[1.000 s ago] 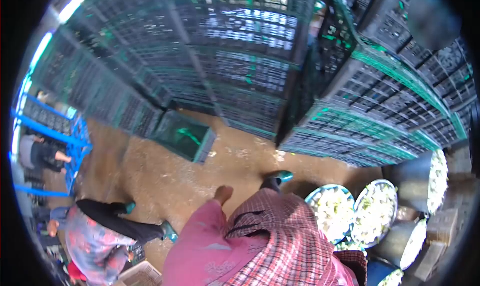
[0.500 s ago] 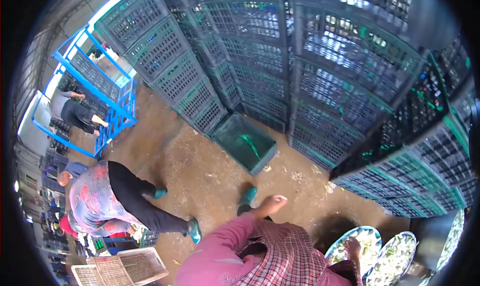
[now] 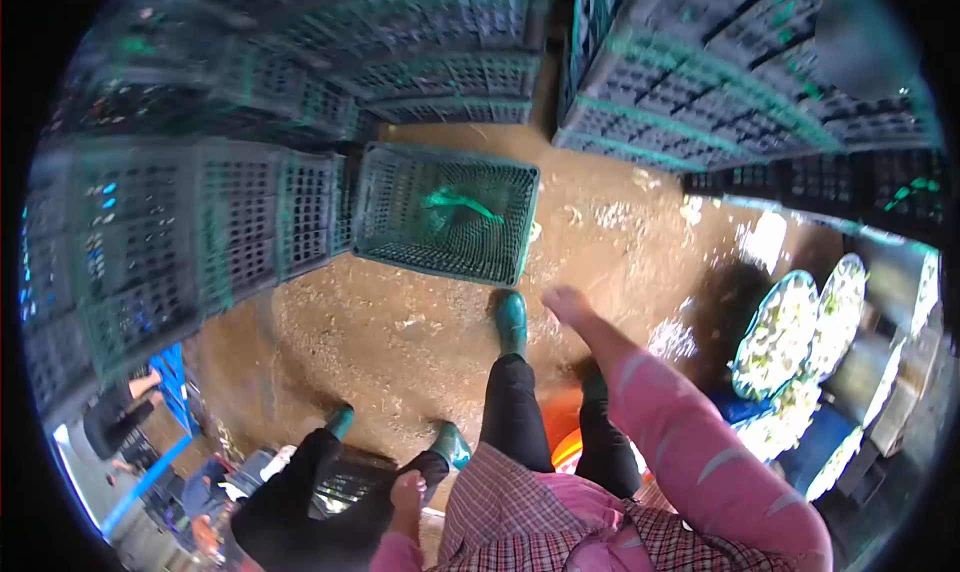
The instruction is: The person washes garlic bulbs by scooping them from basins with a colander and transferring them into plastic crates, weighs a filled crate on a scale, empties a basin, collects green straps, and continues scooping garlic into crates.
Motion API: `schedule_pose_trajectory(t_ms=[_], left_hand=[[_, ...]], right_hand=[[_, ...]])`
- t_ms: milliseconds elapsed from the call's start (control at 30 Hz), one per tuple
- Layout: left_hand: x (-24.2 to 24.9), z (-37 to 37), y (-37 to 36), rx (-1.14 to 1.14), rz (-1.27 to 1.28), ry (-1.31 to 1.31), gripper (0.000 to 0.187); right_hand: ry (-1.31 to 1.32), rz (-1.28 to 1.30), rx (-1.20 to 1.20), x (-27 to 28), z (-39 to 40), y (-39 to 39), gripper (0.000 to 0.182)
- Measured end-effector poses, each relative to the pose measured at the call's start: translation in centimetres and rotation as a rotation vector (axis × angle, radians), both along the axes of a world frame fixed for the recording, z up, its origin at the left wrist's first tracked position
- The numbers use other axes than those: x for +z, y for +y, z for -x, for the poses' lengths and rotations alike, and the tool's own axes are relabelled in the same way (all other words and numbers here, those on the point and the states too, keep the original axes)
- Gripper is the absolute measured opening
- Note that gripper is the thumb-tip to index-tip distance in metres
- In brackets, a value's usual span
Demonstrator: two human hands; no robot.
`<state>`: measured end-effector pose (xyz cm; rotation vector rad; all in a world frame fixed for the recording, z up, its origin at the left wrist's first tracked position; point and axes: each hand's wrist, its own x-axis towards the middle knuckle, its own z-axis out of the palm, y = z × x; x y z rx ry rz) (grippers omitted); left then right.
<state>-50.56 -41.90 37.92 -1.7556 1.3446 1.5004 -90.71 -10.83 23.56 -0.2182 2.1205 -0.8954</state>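
My right hand is stretched forward over the wet brown floor in a pink sleeve. Its fingers are blurred, and nothing shows sticking out of it. Low on the left, my left hand hangs beside the plaid apron, small and smeared. Ahead of my green boot stands a dark green plastic crate with a bright green strip inside. The right hand is nearest this crate but apart from it.
Tall stacks of dark crates rise on the left and ahead, more crates at upper right. Baskets of pale cut vegetables stand right. An orange bucket is by my legs. Another person is close on the left.
My view has swung left, toward the green crate, which now looks larger and nearer. My right hand has left the vegetable basket and come forward; my left hand has dropped back to my side.
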Motion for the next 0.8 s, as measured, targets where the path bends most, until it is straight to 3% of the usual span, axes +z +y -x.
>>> schedule_pose_trajectory(t_ms=[33,67,100,133,200,233,267,333,367,400,433,500,533,600,667,733,767,800], left_hand=[[-1.6,-1.0,-0.4,0.102,-0.079,0.023,0.013],[-2.2,0.2,0.7,0.046,0.011,-0.003,0.015],[-5.5,-3.2,0.3,-0.344,0.238,-0.093,0.016],[-4.8,-1.6,1.4,-1.051,0.550,0.258,0.019],[-3.7,3.1,2.9,-0.950,0.280,-0.100,0.020],[-3.6,3.7,3.0,-0.844,0.210,-0.152,0.020],[-4.0,3.8,2.7,-0.760,0.181,-0.151,0.020],[-4.8,3.9,2.3,-0.681,0.139,-0.171,0.020],[-5.4,4.2,1.5,-0.673,0.113,-0.174,0.021],[-5.9,4.8,0.8,-0.667,0.096,-0.174,0.021],[-6.6,5.7,0.4,-0.668,0.094,-0.164,0.021],[-7.5,7.4,0.5,-0.696,0.111,-0.134,0.021],[-7.9,8.3,1.0,-0.704,0.123,-0.102,0.021],[-8.0,9.9,2.1,-0.732,0.132,-0.046,0.021],[-7.9,11.5,3.8,-0.767,0.120,0.012,0.022],[-7.7,13.0,6.2,-0.807,0.098,0.071,0.022],[-7.6,13.7,7.6,-0.824,0.088,0.098,0.022],[-7.5,14.2,9.1,-0.838,0.083,0.128,0.023]], right_hand=[[-0.227,-0.127,-0.195,-2.3,2.2,-3.1,0.032],[-0.261,-0.155,-0.389,-2.8,3.9,-5.4,0.038],[-0.210,-0.259,-0.506,-4.4,5.4,-7.2,0.048],[-0.167,-0.367,-0.627,-6.4,6.3,-8.7,0.060],[-0.118,-0.474,-0.813,-11.6,7.3,-9.7,0.080],[-0.260,-0.454,-0.800,-13.1,7.5,-9.4,0.086],[-0.338,-0.415,-0.800,-16.1,6.7,-9.4,0.085],[-0.427,-0.186,-0.505,-22.8,4.0,-8.5,0.055],[-0.534,-0.165,-0.298,-21.9,4.5,-8.1,0.042],[-0.509,-0.267,-0.279,-22.2,4.2,-8.2,0.039],[-0.443,-0.214,-0.524,-21.9,3.7,-8.1,0.040],[-0.311,-0.046,-0.690,-20.8,3.2,-7.4,0.056],[-0.247,-0.043,-0.792,-19.0,3.0,-6.9,0.056],[-0.332,-0.023,-0.768,-15.0,2.6,-4.1,0.059],[-0.370,-0.034,-0.801,-8.7,0.7,1.7,0.057],[-0.267,-0.125,-0.824,-7.8,-2.2,7.3,0.055],[-0.400,0.003,-0.932,-2.8,-7.0,13.2,0.054],[-0.321,-0.091,-0.966,-2.2,-10.9,16.9,0.054]])
